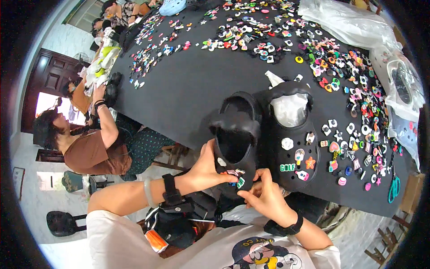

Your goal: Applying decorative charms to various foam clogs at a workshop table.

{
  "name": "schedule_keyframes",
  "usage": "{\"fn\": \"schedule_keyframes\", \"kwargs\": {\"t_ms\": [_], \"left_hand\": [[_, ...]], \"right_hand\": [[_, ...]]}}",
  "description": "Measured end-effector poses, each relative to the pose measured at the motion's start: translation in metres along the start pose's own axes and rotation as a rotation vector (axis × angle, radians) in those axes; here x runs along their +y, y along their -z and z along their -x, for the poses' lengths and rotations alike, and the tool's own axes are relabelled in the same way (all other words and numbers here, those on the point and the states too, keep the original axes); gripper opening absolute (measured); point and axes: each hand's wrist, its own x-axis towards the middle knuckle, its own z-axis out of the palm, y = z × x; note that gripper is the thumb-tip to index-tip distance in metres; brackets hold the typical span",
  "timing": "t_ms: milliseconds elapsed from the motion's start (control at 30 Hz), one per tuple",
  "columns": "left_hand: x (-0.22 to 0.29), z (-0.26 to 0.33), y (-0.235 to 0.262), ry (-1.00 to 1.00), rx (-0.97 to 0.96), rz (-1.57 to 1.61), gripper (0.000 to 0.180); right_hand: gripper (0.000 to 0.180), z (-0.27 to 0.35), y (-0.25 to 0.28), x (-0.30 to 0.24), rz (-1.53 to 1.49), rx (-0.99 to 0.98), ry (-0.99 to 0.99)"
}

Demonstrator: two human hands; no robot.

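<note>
My left hand (207, 167) grips a black clog (242, 154) by its side, with the thumb pressed on a cluster of small coloured charms at its toe. Closed at the toe's other side, my right hand (267, 196) has its fingertips against the edge beside a green-and-white charm (240, 182). A white charm (221, 161) sits higher on the same upper. Just to the right, a second black clog (293, 154) rests on the table, stuffed with white wrapping. Its toe carries several charms, among them an orange starfish (310, 162) and a white flower (287, 143).
Loose charms (358, 130) lie scattered over the black table (174, 85), at the far side and right. Plastic bags (354, 22) line the right edge, near a teal cord loop (394, 189). A person in a brown shirt (92, 150) and others work at the left edge.
</note>
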Motion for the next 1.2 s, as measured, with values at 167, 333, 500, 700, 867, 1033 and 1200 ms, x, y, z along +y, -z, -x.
{"fn": "schedule_keyframes", "kwargs": {"t_ms": [167, 333, 500, 700, 867, 1033, 1200], "left_hand": [[0.004, -0.003, 0.002, -0.001, 0.042, -0.069, 0.115], [-0.007, -0.005, 0.016, -0.044, -0.122, 0.0, 0.122], [-0.005, 0.013, 0.02, 0.047, -0.249, 0.58, 0.121], [-0.015, 0.063, -0.008, -0.251, 0.073, 0.213, 0.142], [0.0, 0.05, -0.053, -0.345, 0.422, 0.035, 0.133], [-0.002, 0.032, -0.061, -0.462, 0.616, 0.037, 0.117], [-0.005, 0.013, -0.049, -0.466, 0.653, -0.01, 0.114]], "right_hand": [[0.047, -0.002, -0.004, -0.002, -0.065, 0.039, -0.057], [0.051, 0.004, -0.005, 0.001, -0.142, 0.041, -0.021], [0.063, 0.027, 0.001, -0.009, -0.105, 0.006, 0.073], [0.067, 0.069, 0.07, -0.035, -0.011, 0.319, 0.236], [0.103, 0.044, 0.124, -0.025, 0.546, 0.423, 0.231], [0.131, 0.024, 0.108, -0.007, 0.591, 0.3, 0.205], [0.124, 0.027, 0.076, -0.011, 0.654, 0.364, 0.268]]}}
